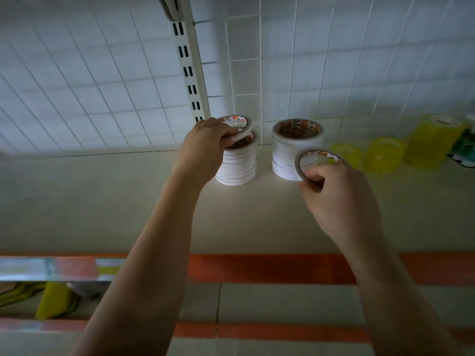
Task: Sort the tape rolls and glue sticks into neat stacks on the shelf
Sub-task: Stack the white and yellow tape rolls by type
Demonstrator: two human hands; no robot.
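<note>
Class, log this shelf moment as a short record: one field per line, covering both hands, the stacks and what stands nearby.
left hand: grips a thin tape roll above the left stack
right hand: pinches a tilted tape roll before the right stack
stacks: two, white, apart, on the shelf
nearby: yellow rolls to the right
backing: wire grid
</note>
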